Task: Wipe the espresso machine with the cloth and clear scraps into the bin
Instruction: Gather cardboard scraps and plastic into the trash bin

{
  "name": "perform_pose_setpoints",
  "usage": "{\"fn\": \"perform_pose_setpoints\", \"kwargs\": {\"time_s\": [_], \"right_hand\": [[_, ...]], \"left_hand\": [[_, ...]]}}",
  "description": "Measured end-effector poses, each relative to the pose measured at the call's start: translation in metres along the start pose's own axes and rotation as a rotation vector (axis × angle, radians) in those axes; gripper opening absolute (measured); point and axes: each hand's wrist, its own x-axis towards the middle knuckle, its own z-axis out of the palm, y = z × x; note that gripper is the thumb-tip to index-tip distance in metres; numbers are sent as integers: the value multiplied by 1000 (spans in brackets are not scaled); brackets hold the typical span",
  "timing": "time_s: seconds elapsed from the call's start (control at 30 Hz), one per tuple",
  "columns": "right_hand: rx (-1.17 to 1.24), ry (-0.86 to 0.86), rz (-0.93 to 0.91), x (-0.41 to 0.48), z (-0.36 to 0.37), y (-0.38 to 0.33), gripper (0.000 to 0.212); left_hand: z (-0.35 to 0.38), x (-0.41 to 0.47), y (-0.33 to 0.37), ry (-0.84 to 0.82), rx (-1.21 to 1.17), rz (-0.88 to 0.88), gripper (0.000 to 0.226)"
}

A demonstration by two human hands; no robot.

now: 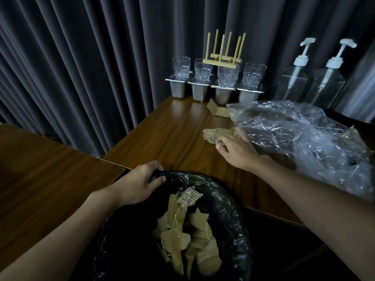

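**Scraps off the table, into the bin**

Head view. Your left hand (140, 183) gripped the bunched rim of the black liner (164, 175), fingers curled round it. That held the bin (229, 209) close against the near edge of the table (172, 130). Torn cardboard (182, 240) already lay inside. Your right hand (237, 151) was out on the table, fingers bent over the near end of a crumpled scrap (212, 133). Whether they had it pinched or only covered it, the picture did not show. A second scrap (216, 111) lay further back, close to the steel tubs (199, 92) that carried the glasses (203, 72). A clear plastic sheet (294, 134) lay crumpled just to the right of your hand, touching the near scrap.

The step looked like clearing, and only partly done. To do it well, you needed thumb and fingers fully round the crumpled scrap before you lifted, since a loose hold on torn card would probably have shed bits. Sliding it to the edge, with the bin's mouth held under the lip, would have served too. Your left grip had to stay firm, or the liner could have slumped inward. The plastic seemed likely to drag along, so it wanted parting from the scrap first. The far scrap called for a careful reach beside the glasses. Neither espresso machine nor cloth was in view, so you could not have judged the wiping from here.
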Motion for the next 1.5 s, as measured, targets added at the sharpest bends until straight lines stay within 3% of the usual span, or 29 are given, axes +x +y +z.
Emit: {"fn": "perform_pose_setpoints", "kwargs": {"time_s": [0.1, 0.3, 0.4, 0.63, 0.7, 0.8, 0.93, 1.1, 1.5], "right_hand": [[44, 12, 25, -2, -3, -5, 45], [-15, -179, 182, 0, 2, -6, 49], [45, -243, 175, 2, 1, 1, 46], [281, -33, 127, -6, 0, -5, 36], [148, -86, 110, -5, -3, -8, 34], [-20, -217, 153, -4, -5, -10, 55], [134, -316, 233, -3, -1, -12, 56], [189, -232, 149, -10, 1, -8, 44], [157, -188, 141, -36, -8, -15, 33]], "left_hand": [[1, 0, 0, 2, 3, 3, 4], [0, 0, 1, -7, 0, -2, 6], [1, 0, 0, 4, -1, -1, 5], [1, 1, -1, 8, 11, 9, 2], [0, 1, -1, 6, 14, 9, 2], [0, 1, 0, 0, 4, 13, 1], [1, 0, 0, 9, -11, 24, 2], [1, 1, -1, 6, -2, 20, 2], [0, 2, -2, -10, 15, 37, 3]]}}
